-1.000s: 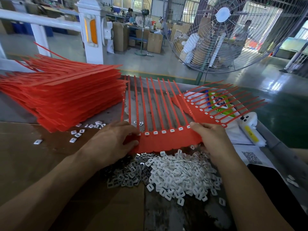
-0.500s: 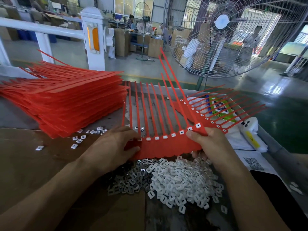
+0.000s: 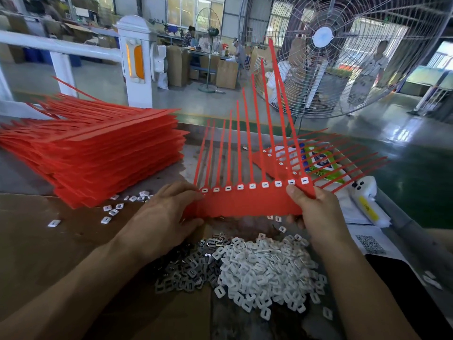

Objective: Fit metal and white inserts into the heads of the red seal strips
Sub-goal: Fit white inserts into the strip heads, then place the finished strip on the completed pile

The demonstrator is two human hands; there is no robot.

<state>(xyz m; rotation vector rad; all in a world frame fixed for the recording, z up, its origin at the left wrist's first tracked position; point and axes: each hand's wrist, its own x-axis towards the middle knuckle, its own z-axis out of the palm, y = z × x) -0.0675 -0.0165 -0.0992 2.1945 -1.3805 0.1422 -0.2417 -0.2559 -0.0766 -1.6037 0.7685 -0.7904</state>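
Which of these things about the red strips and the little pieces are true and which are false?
1. The right hand grips one end of the red sheet of strips. True.
2. The sheet lies flat on the table. False: its right end is lifted.
3. White inserts sit in the sheet's heads. True.
4. The pile of white inserts lies left of the metal inserts. False: it lies to their right.
5. The left hand is far from the sheet. False: it touches the left end.

hands: 2 | held seal sheet (image 3: 245,204): 1, w/ 9 strips, 9 white inserts fitted | 2nd sheet right of it (image 3: 326,155): 1 | red stack left of it (image 3: 98,153): 1 | insert piles below it: 2, white (image 3: 267,273) + metal (image 3: 186,268)
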